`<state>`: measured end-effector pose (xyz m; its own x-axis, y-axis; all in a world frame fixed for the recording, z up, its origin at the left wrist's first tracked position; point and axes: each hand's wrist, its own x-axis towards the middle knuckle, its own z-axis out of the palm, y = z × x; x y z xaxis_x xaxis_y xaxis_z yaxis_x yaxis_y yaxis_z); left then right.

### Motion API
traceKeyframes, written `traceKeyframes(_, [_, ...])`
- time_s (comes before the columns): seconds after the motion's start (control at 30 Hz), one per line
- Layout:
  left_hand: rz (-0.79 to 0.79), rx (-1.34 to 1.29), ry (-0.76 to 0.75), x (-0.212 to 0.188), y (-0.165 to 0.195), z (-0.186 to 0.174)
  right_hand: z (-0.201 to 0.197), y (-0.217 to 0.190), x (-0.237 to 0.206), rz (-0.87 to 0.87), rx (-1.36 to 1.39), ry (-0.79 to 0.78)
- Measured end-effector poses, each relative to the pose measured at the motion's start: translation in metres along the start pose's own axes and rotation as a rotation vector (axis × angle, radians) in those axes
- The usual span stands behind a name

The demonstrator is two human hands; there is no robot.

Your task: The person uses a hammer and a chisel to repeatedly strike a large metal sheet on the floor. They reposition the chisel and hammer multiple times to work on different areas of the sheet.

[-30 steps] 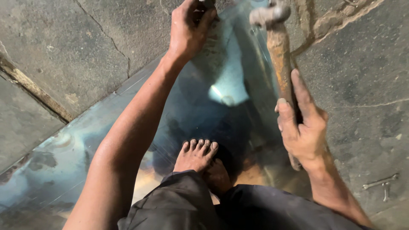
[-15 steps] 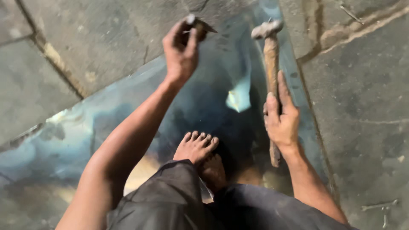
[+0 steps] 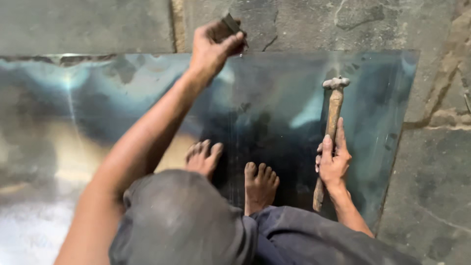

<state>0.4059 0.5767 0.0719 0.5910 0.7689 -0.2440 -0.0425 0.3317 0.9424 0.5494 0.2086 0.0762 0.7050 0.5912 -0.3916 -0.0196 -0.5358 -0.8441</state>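
Observation:
A shiny metal sheet [image 3: 98,113] lies flat on the stone floor, and both my bare feet [image 3: 260,184] stand on it. My left hand [image 3: 212,46] reaches to the sheet's far edge, shut on a small dark metal tool [image 3: 230,23] whose tip points down at the sheet. My right hand [image 3: 333,162] grips the wooden handle of a hammer [image 3: 333,113]. The hammer's metal head points away from me, low over the sheet's right part.
Grey stone slabs [image 3: 431,186] with cracks and joints surround the sheet. My knees in dark trousers [image 3: 186,221] fill the lower middle. The sheet's right edge [image 3: 400,132] runs close to my right hand.
The view has swung so the sheet now lies square across the frame. My left hand with the small tool stays at the far edge; the hammer stays in my right hand.

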Motion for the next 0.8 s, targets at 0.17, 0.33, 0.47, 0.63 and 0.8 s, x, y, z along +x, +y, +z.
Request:
traceKeyframes(0.17, [-0.051, -0.066, -0.044, -0.002, -0.050, 0.043, 0.005, 0.002, -0.006, -0.021, -0.157, 0.031])
traceKeyframes(0.33, [0.367, 0.370, -0.072, -0.006, -0.084, 0.043, 0.005, -0.001, -0.016, 0.059, 0.013, 0.059])
traceKeyframes(0.47, [0.329, 0.246, -0.087, -0.010, -0.092, 0.045, 0.010, -0.020, -0.027, -0.025, 0.027, 0.051])
traceKeyframes(0.63, [0.400, 0.231, -0.088, -0.010, -0.095, 0.050, 0.012, -0.053, -0.034, -0.211, -0.098, -0.070])
traceKeyframes(0.8, [0.568, 0.477, -0.084, -0.016, -0.092, 0.043, 0.005, -0.104, -0.031, -0.527, -0.166, -0.139])
